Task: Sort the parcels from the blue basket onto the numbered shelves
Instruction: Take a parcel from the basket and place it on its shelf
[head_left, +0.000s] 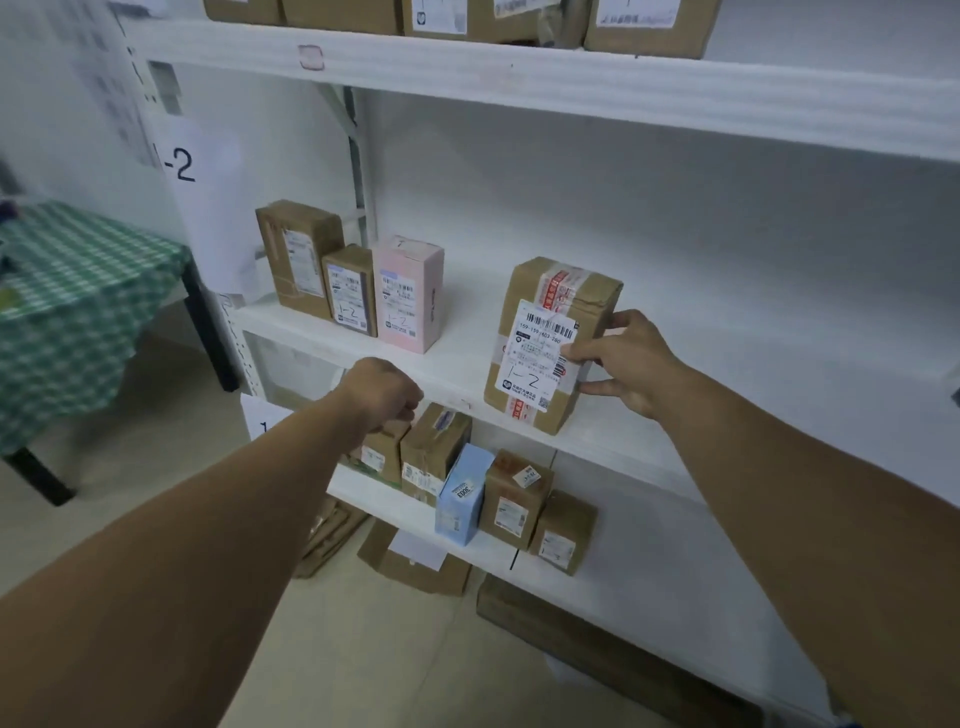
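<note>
A brown cardboard parcel (545, 332) with red tape and a white label marked 1-2 stands upright on the middle white shelf (467, 358). My right hand (631, 364) grips its right side, thumb and fingers on the label face and edge. My left hand (382, 392) hovers in front of the shelf's front edge, curled into a loose fist with nothing in it. Further left on the same shelf stand two brown parcels (301, 257) and a pink parcel (408, 293), also marked 1-2. The blue basket is out of view.
A paper sign reading -2 (182, 166) hangs at the shelf's left post. The lower shelf (467, 551) holds several brown boxes and a light blue box (462, 493). Boxes lie on the floor below. A table with a green checked cloth (67, 306) stands at left.
</note>
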